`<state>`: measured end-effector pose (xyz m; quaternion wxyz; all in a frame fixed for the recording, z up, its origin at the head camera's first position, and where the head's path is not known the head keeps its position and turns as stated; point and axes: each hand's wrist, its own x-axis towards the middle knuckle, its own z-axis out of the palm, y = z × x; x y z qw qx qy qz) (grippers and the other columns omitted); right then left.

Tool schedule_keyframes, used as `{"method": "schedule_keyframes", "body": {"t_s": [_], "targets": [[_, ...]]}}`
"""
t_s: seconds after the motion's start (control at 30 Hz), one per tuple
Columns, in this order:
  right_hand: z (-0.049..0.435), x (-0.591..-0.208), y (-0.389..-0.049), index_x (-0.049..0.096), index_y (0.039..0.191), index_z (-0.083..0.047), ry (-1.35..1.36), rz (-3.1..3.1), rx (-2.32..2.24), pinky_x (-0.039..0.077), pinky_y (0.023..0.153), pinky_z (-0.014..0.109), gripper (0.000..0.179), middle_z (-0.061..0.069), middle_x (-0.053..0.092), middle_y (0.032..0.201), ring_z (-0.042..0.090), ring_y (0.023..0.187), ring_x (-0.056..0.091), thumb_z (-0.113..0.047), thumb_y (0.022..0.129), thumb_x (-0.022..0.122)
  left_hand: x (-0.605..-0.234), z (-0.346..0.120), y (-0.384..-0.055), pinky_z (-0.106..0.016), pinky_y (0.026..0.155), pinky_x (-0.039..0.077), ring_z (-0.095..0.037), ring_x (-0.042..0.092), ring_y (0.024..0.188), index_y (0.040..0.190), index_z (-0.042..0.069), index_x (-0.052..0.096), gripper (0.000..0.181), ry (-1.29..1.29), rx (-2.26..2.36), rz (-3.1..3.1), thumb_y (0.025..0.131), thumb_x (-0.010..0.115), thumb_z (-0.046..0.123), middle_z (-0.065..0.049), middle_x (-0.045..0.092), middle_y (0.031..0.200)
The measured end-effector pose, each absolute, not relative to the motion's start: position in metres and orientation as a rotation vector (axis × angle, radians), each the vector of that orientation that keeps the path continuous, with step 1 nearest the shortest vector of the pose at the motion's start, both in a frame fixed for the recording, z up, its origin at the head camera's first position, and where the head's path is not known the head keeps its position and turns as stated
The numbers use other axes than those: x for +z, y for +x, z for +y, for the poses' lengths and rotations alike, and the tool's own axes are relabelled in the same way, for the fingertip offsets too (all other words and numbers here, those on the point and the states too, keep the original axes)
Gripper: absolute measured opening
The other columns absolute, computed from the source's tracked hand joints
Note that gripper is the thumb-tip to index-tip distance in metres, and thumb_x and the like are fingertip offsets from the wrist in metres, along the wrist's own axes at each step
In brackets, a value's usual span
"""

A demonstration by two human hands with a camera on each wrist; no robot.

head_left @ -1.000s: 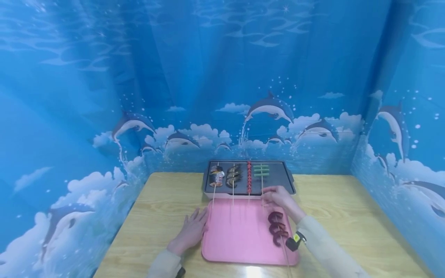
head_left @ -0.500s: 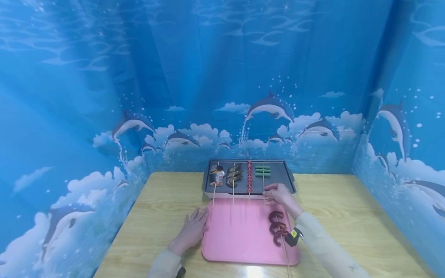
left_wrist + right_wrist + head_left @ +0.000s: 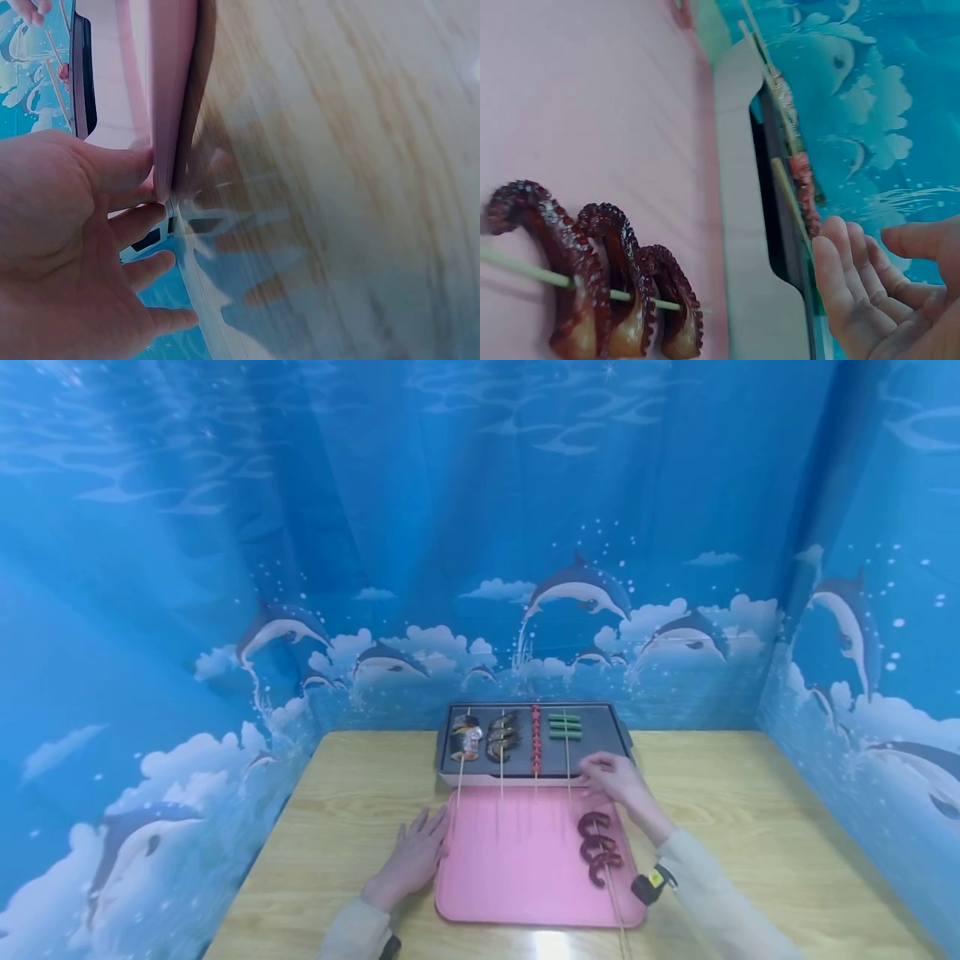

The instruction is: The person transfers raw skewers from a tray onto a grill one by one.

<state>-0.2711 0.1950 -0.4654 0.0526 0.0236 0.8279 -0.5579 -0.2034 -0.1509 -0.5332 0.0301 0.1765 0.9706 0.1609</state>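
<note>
My right hand is over the front right of a dark griddle, fingers loosely bent and nothing between them. Just left of its fingertips is the stick of a skewer of green vegetable pieces, lying on the griddle with its end over the front edge. In the right wrist view, that hand has thumb and fingers apart. My left hand touches the left edge of a pink tray; the left wrist view shows its thumb at the rim and the other fingers spread. A skewer of dark red octopus tentacles lies on the tray's right side.
Left of the green skewer, the griddle bears a thin red skewer, a shrimp skewer and a skewer of chunky dark-and-orange pieces. Their sticks reach over the tray's far edge. A blue dolphin-printed curtain stands behind the wooden table.
My right hand has let go of the green skewer's stick and drawn slightly right. Before that, the skewer shifted a little on the griddle. My left hand has stayed at the tray.
</note>
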Motion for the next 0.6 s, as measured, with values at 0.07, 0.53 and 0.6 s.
{"method": "schedule_keyframes", "body": {"t_s": [0.07,0.53,0.6], "targets": [[0.201,-0.462,-0.263,0.055,0.116,0.004,0.077,2.493,-1.717,0.055,0.073,0.047,0.037,0.022,0.066,0.099,0.030,0.077,0.067,-0.026,0.094,0.053,-0.533,-0.151,-0.204,-0.070,0.101,0.016,-0.041,0.019,0.136,0.141,0.004,0.032,0.051,0.555,0.502,2.998,0.096,0.043,0.025,-0.013,0.027,0.149],[0.221,-0.484,-0.202,0.055,0.114,0.004,0.123,2.465,-1.625,0.057,0.063,0.039,0.037,0.017,0.066,0.090,0.024,0.071,0.064,-0.024,0.090,0.057,-0.534,-0.153,-0.204,-0.070,0.101,0.017,-0.041,0.019,0.136,0.142,0.003,0.032,0.051,0.559,0.501,2.999,0.096,0.044,0.024,-0.013,0.027,0.149],[0.223,-0.489,-0.193,0.054,0.114,0.006,0.110,2.448,-1.629,0.057,0.064,0.038,0.035,0.017,0.066,0.090,0.024,0.072,0.064,-0.020,0.090,0.058,-0.534,-0.153,-0.204,-0.070,0.101,0.017,-0.041,0.019,0.136,0.142,0.003,0.032,0.052,0.559,0.501,2.997,0.096,0.045,0.024,-0.013,0.028,0.149]]}}
